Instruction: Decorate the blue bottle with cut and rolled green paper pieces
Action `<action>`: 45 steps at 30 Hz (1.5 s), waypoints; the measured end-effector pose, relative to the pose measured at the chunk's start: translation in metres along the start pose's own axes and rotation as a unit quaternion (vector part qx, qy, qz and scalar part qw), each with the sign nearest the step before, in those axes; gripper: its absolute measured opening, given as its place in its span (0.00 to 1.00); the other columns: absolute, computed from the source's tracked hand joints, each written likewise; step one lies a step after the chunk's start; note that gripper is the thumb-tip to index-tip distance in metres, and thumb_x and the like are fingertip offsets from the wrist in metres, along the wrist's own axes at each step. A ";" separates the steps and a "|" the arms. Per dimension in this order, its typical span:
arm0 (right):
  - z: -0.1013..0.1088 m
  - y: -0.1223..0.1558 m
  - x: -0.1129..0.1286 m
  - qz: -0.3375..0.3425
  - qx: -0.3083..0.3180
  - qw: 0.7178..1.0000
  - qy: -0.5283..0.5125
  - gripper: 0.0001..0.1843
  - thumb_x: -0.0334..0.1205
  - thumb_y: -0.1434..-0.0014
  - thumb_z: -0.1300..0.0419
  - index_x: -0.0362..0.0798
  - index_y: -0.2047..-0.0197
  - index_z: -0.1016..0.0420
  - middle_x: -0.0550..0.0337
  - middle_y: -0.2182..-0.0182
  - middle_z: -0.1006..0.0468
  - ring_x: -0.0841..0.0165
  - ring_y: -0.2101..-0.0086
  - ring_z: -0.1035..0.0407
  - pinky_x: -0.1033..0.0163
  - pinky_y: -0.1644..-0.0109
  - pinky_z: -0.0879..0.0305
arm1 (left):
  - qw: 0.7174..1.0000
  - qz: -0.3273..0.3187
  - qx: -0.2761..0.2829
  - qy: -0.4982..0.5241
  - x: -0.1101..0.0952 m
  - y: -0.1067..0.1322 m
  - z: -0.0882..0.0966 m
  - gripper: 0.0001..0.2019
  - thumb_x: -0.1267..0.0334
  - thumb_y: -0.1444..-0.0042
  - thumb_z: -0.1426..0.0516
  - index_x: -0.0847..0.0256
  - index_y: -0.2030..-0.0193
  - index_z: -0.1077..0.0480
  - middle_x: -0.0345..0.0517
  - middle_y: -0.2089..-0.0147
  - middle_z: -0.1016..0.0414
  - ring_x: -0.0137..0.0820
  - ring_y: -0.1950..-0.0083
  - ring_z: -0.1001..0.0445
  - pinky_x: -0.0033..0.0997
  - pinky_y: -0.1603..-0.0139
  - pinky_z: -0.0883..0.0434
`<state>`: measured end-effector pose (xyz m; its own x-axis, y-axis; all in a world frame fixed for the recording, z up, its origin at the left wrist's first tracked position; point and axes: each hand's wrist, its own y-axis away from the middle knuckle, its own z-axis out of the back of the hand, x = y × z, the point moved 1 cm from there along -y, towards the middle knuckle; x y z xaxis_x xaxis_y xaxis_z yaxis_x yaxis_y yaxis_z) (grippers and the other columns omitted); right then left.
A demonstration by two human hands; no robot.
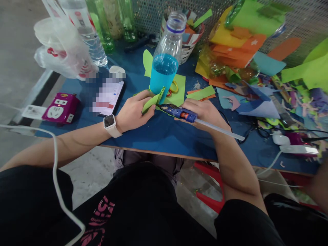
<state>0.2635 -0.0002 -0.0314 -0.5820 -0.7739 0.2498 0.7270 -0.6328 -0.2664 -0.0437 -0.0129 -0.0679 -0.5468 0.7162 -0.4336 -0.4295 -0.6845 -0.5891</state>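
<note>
My left hand (pixel 137 110), with a white watch on its wrist, pinches a folded strip of green paper (pixel 153 100). My right hand (pixel 198 112) is wrapped round a blue hot glue gun (pixel 176 112), whose dark, stained nozzle points left at the green paper. A long translucent glue stick (pixel 220 129) juts from the gun's back end. Just beyond my hands stands an uncapped clear plastic bottle (pixel 164 70) with a blue lower part. Light green paper (pixel 180 86) lies beside it, and a pair of scissors with a yellow handle (pixel 174 87) rests there, partly hidden.
A phone (pixel 109 95) and a purple power socket (pixel 61 108) lie on the left, near a bagged cup (pixel 64 51) and a water bottle (pixel 89 37). Coloured paper scraps (pixel 302 102) heap up on the right. Cables (pixel 258 128) cross the blue table (pixel 143 138) there. A person's arm shows at the right edge.
</note>
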 end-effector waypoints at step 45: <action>0.002 0.002 0.003 -0.050 -0.060 0.997 -0.005 0.30 0.75 0.24 0.40 0.55 0.58 0.25 0.53 0.64 0.20 0.56 0.66 0.25 0.53 0.63 0.31 | 0.998 0.003 0.002 -0.060 -0.004 -0.001 0.005 0.15 0.60 0.24 0.43 0.61 0.60 0.17 0.55 0.49 0.10 0.43 0.49 0.09 0.39 0.53 0.14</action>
<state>0.2641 -0.0035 -0.0297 -0.6455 -0.7068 0.2893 0.6161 -0.7058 -0.3497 -0.0447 -0.0159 -0.0627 -0.6318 0.6908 -0.3516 -0.4294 -0.6896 -0.5832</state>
